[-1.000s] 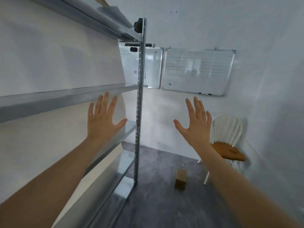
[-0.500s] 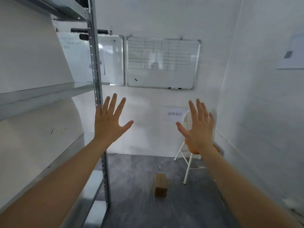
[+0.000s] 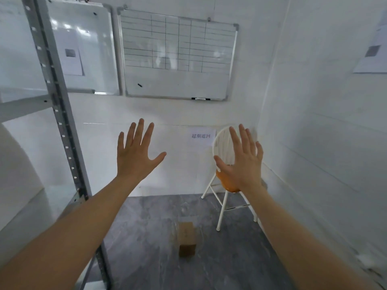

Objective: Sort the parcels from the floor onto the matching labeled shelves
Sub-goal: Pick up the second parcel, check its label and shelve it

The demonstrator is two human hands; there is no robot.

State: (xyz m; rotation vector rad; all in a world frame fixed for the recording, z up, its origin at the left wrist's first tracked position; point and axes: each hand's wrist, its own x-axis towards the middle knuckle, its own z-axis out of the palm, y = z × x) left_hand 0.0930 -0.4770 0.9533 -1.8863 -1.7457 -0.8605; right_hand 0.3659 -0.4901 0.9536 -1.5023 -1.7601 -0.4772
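Note:
A small brown cardboard parcel [image 3: 187,238] lies on the grey floor ahead, low in the middle of the view. My left hand [image 3: 136,153] is raised at chest height with its fingers spread, empty. My right hand [image 3: 240,162] is raised beside it, also spread and empty. Both hands hang well above the parcel and apart from it. A grey metal shelf rack [image 3: 54,97] stands at the left; its upright post and the ends of its shelves show, with no parcel visible on them.
A white folding chair [image 3: 223,197] with an orange seat stands in the far right corner, partly behind my right hand. A paper label [image 3: 201,136] hangs on the far wall. Two whiteboards [image 3: 178,55] are mounted above. A white wall closes the right side.
My view has turned right, away from the shelf rack and toward the far wall. The parcel and chair now sit more central. Both hands stay raised, spread and empty.

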